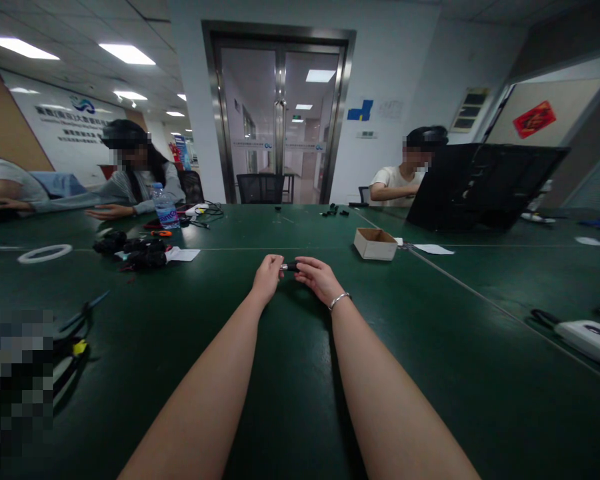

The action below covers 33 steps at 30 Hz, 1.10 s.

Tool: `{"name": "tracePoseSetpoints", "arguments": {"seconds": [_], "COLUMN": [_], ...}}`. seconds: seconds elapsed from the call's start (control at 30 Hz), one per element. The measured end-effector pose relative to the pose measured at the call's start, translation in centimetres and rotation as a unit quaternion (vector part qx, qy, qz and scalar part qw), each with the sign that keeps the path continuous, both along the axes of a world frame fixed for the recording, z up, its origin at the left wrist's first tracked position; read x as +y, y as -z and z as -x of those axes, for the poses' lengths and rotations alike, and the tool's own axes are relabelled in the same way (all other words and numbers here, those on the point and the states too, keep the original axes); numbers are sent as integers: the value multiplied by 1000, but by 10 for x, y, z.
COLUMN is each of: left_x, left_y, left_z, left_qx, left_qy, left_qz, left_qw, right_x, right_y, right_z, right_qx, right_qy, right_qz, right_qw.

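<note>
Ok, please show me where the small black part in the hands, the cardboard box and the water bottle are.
small black part [291, 267]: head view, on its middle, between both hands.
cardboard box [375, 248]: head view, on its front wall.
water bottle [166, 212]: head view, on its label.

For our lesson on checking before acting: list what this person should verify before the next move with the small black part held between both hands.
1. Left hand grips the small black part: ok.
2. Right hand touches the part's other end: ok.
3. Part's metal tip is seated: cannot tell, too small.
4. Green table beneath the hands is bare: ok.
5. Cardboard box stands apart from the hands: ok.
6. Box contents: cannot tell.
</note>
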State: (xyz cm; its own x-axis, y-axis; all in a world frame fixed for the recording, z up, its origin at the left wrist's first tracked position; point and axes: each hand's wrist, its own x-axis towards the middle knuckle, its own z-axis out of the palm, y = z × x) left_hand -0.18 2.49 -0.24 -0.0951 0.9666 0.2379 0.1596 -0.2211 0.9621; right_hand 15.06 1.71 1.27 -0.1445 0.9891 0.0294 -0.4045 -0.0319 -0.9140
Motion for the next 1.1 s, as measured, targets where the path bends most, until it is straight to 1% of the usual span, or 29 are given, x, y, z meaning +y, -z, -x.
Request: {"name": "tracePoseSetpoints", "arguments": {"seconds": [0.1,0.17,0.27,0.4,0.53,0.67,0.77,0.9,1.0,1.1], "left_x": [-1,-2,-3,-2,0,0,-1,-2,-1,-2], "left_y": [-1,-2,-2,-1,1,1,0,-1,-1,-2], "left_z": [0,0,0,-1,0,0,0,-1,-1,-1], "left_qx": [13,10,3,12,-1,0,-7,0,-17,-9], "left_qy": [-6,-9,13,4,23,16,34,16,24,23], "left_qz": [-11,2,10,0,6,2,11,16,28,19], "left_qw": [1000,1000,1000,1000,1000,1000,999,1000,999,1000], "right_x": [0,0,-1,-1,-2,-2,-2,-1,0,0], "right_y": [0,0,-1,-1,-2,-3,-4,-1,0,0], "right_z": [0,0,1,1,0,0,0,-1,-1,-1], "right_qx": [2,2,1,0,1,-2,-6,-9,-7,-6], "right_qy": [1,4,5,9,9,12,10,5,3,2], "right_qz": [3,3,4,6,4,13,16,6,-1,3], "right_qw": [1000,1000,1000,1000,1000,1000,1000,1000,1000,1000]}}
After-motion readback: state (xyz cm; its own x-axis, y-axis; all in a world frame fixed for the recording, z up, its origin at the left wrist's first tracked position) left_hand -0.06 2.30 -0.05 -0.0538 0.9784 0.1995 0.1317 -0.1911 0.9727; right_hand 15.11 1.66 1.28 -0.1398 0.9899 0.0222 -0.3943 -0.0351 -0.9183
